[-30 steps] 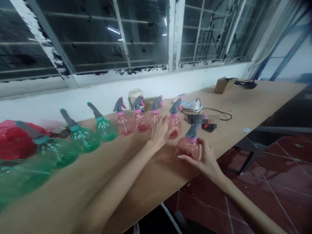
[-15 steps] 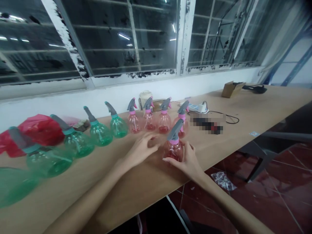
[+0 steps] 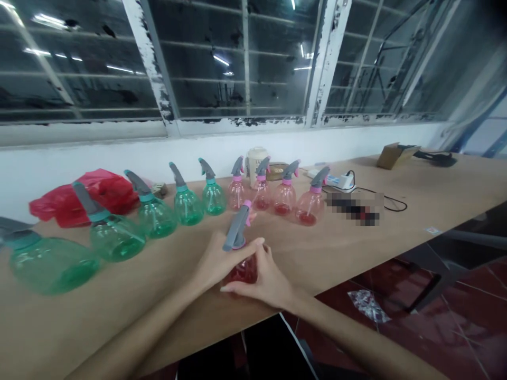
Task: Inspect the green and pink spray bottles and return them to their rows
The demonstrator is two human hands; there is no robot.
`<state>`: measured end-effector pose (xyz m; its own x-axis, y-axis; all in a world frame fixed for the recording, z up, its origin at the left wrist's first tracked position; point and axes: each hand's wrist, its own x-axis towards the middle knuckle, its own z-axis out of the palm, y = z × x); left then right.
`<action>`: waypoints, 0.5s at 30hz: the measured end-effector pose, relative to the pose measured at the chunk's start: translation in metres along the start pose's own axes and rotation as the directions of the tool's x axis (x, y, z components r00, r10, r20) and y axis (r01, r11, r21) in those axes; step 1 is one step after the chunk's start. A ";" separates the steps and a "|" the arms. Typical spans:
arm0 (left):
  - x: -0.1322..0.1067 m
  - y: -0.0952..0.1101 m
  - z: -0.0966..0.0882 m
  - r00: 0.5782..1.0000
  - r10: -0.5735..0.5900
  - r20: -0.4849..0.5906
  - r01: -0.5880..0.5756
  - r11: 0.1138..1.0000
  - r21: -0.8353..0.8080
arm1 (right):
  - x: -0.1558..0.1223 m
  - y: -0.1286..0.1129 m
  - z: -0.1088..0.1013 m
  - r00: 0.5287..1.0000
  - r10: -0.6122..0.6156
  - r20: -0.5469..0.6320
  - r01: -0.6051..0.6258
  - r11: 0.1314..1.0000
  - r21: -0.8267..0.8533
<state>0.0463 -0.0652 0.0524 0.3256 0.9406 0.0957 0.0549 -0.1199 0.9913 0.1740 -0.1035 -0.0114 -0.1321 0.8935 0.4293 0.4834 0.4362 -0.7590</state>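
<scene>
Close to the table's near edge stands a red-tinted spray bottle (image 3: 244,271) with a grey sprayer head and pink trim, red liquid inside. My right hand (image 3: 273,277) grips its round body from the right. My left hand (image 3: 219,258) wraps the upper part just below the sprayer head, thumb reaching toward the right fingers; its other fingers are partly hidden behind the bottle. Beyond my hands, several pink-collared spray bottles (image 3: 284,198) line up, and several green spray bottles (image 3: 158,217) with grey heads continue the row to the left.
Behind the row lie a crumpled red plastic bag (image 3: 99,192) and a whitish container (image 3: 258,158) by the wall. A power strip (image 3: 340,182) with a black cable, a pixelated dark object (image 3: 352,207) and an open cardboard box (image 3: 391,156) are on the right of the brown table (image 3: 336,253).
The red bottle has come left and nearer to me in my right hand. My left hand, earlier apart from it, now holds its upper part. The view has turned left.
</scene>
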 end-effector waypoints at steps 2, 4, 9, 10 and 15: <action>-0.004 0.001 -0.005 0.993 0.119 -0.016 -0.117 0.987 0.106 | 0.001 -0.005 0.008 1.000 -0.007 0.022 0.006 1.000 0.004; -0.007 0.000 -0.012 0.980 0.201 -0.004 -0.196 0.961 0.196 | 0.004 -0.007 0.016 0.999 -0.025 0.035 0.025 1.000 -0.005; -0.011 -0.006 -0.034 0.978 0.172 -0.116 -0.150 0.973 0.177 | 0.017 -0.012 0.030 0.994 -0.027 0.109 0.026 1.000 0.008; -0.010 -0.007 -0.039 0.974 0.163 -0.158 -0.138 0.978 0.153 | 0.021 -0.013 0.031 0.989 -0.033 0.142 0.032 0.999 0.013; 0.006 -0.010 -0.067 0.967 0.126 -0.223 -0.139 0.989 -0.041 | 0.046 -0.005 0.026 0.949 -0.075 0.306 0.067 0.997 0.036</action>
<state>-0.0154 -0.0372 0.0490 0.1114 0.9649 0.2379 -0.0298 -0.2361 0.9713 0.1426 -0.0619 -0.0008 -0.4265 0.8481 0.3143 0.4422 0.4986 -0.7455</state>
